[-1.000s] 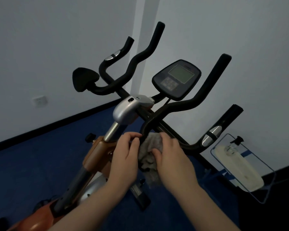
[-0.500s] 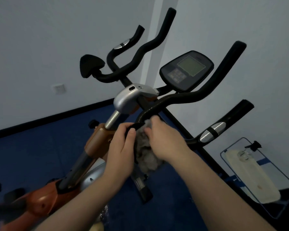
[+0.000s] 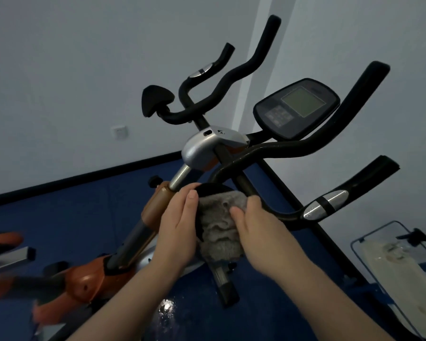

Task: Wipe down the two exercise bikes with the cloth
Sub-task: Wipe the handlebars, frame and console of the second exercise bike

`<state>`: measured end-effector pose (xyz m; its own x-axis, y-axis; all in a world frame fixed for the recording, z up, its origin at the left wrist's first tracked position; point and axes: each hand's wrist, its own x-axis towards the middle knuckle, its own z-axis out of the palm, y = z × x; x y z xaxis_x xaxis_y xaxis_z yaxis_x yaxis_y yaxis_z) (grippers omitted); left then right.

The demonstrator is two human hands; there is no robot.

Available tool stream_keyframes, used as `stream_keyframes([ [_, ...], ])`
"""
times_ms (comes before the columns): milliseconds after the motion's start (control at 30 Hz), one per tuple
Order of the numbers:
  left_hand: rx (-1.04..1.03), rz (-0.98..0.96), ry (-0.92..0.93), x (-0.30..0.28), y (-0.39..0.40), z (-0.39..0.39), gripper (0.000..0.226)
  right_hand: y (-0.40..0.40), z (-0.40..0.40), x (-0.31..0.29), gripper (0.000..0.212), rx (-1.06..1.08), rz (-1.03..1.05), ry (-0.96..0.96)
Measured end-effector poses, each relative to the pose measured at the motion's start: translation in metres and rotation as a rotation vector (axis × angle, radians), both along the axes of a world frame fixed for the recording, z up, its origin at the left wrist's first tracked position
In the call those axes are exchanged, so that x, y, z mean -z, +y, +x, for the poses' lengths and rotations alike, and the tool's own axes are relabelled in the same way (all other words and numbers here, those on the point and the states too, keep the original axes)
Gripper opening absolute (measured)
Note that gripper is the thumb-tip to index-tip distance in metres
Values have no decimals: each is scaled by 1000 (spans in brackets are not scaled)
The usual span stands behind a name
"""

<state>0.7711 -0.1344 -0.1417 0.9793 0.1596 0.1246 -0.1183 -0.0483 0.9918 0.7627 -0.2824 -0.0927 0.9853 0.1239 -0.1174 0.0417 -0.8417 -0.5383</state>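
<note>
The cloth, a grey knitted rag, is hanging bunched over the near black pad at the lower end of the handlebar of the orange exercise bike, and both hands are working on it there. The left hand is curling round the pad's left edge, with its thumb lying against the cloth's left side. The right hand is pinching the cloth from the right, thumb on the front folds and fingers wrapping over the top edge (the fingertips are hidden behind the fabric). Taking the handlebar as the landmark: the console with its pale screen is sitting above its middle, the silver stem cover is lying just left of its centre, and a second black pad is sticking up at its far left end. A silver pulse sensor is showing on the grip to the lower right of it. Below the handlebar, the orange frame is sloping down to the blue floor. A white wall socket is sitting well to the left of it. To the far lower right of it, a wire holder is carrying a pale bottle.
</note>
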Motion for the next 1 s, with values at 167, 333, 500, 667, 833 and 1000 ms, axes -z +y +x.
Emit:
stream_keyframes([
  [167,69,-66,50,-6,9,7,31,27,32,-9,25,42,-88,-93],
  [333,190,-19,90,-2,31,16,31,37,-23,5,19,292,10,-147],
  [500,450,53,83,-9,60,31,38,46,-36,-7,29,444,-73,-327],
  [667,579,102,37,-16,69,40,36,74,-9,-3,14,537,-153,-615],
  [833,568,44,77,-20,70,36,35,108,-40,37,24,487,-344,-647],
  [1000,538,-66,206,-23,70,34,41,101,-6,6,21,602,-237,-638],
])
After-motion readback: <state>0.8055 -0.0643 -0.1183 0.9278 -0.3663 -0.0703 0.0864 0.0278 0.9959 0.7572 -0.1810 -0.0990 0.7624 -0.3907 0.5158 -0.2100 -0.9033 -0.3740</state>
